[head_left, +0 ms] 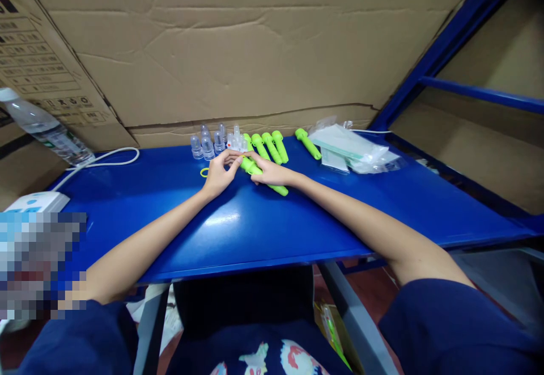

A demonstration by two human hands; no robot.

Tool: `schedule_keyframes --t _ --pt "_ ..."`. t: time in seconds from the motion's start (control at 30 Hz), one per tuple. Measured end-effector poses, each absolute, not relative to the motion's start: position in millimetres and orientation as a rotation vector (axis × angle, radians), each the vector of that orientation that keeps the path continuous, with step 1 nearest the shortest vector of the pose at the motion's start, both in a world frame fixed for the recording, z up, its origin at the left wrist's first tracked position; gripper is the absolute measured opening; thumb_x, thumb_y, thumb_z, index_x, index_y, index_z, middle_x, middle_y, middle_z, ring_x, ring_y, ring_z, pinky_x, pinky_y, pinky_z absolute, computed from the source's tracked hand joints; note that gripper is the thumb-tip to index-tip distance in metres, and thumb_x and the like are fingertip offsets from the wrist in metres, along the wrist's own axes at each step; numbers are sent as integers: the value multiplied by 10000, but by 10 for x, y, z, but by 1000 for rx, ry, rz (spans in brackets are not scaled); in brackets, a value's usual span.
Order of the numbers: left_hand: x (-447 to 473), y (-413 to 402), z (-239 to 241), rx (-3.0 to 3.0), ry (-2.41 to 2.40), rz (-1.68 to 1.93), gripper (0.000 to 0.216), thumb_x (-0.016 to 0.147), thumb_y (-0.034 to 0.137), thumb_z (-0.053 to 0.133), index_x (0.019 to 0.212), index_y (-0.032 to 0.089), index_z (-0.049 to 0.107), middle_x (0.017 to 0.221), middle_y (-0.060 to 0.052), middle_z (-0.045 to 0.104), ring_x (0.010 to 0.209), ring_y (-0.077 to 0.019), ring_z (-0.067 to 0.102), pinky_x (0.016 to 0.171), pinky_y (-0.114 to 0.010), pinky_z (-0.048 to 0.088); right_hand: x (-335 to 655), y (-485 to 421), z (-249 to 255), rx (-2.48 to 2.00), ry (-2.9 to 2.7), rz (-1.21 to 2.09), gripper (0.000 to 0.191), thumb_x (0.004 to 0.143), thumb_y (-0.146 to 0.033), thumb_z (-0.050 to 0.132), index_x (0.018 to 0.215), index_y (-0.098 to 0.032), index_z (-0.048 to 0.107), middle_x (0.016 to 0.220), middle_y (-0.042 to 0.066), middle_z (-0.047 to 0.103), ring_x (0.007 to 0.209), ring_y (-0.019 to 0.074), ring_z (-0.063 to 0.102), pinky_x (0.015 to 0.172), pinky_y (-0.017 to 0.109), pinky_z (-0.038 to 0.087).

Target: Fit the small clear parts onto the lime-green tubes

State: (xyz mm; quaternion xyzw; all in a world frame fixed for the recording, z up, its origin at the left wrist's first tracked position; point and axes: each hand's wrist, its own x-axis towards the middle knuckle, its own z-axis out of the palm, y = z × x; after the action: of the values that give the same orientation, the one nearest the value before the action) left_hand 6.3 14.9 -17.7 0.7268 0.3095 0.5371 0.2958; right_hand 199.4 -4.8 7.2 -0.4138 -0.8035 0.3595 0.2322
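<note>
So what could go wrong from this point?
The left hand and right hand meet over one green handle. A slip could knock the clear cups standing close behind. The yellow ring beside the left hand could get swept aside unnoticed.

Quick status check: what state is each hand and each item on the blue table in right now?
Left hand: fingertips pinching at the end of the lying green plastic tube.
Right hand: resting on that tube, pressing it to the blue table.
Yellow ring: flat, untouched.
Clear plastic caps: upright, clustered.
Clear plastic bags: lying flat.
</note>
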Motion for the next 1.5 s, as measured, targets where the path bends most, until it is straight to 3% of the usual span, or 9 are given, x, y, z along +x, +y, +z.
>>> schedule_keyframes --t 0.27,0.43,0.83,0.97,1.2,1.5 --pt "63 123 -129 2042 949 1439 150 915 278 628 987 163 694 940 -71 776 855 -165 721 645 -238 506 2003 -19 41 -1183 -2221 961 733 769 -149 542 1459 -137 296 770 -26 604 639 166 640 673 330 555" --pt "65 136 -133 2017 963 1401 128 907 250 624 982 159 675 936 -71 774 843 -161 721 634 -234 506 1995 9 11 -1212 -2239 917 734 777 -161 553 1469 -121 311 797 -7 625 643 169 640 652 317 540" --pt "68 122 -122 2036 958 1343 108 911 223 595 983 157 643 908 -62 758 810 -151 708 630 -231 489 2006 58 -45 -1187 -2325 734 751 774 -193 570 1489 -133 347 1184 103 652 674 135 604 695 297 514" --pt "68 123 -125 2044 950 1341 102 906 218 597 982 161 635 896 -54 751 797 -146 701 632 -230 483 2012 79 -74 -1151 -2335 661 730 760 -186 584 1463 -150 393 1176 89 668 738 150 623 720 283 510" --pt "70 126 -129 2038 948 1338 99 898 225 600 973 169 633 853 -41 737 757 -139 685 622 -226 473 1996 55 -50 -1198 -2359 605 733 765 -194 580 1474 -130 406 1161 99 687 675 145 591 672 282 489" --pt "64 134 -145 2028 946 1332 117 900 248 605 988 175 627 850 -34 717 752 -134 672 612 -216 467 1993 39 -34 -1169 -2357 554 728 754 -199 588 1457 -122 417 1197 106 697 827 193 654 763 291 515"
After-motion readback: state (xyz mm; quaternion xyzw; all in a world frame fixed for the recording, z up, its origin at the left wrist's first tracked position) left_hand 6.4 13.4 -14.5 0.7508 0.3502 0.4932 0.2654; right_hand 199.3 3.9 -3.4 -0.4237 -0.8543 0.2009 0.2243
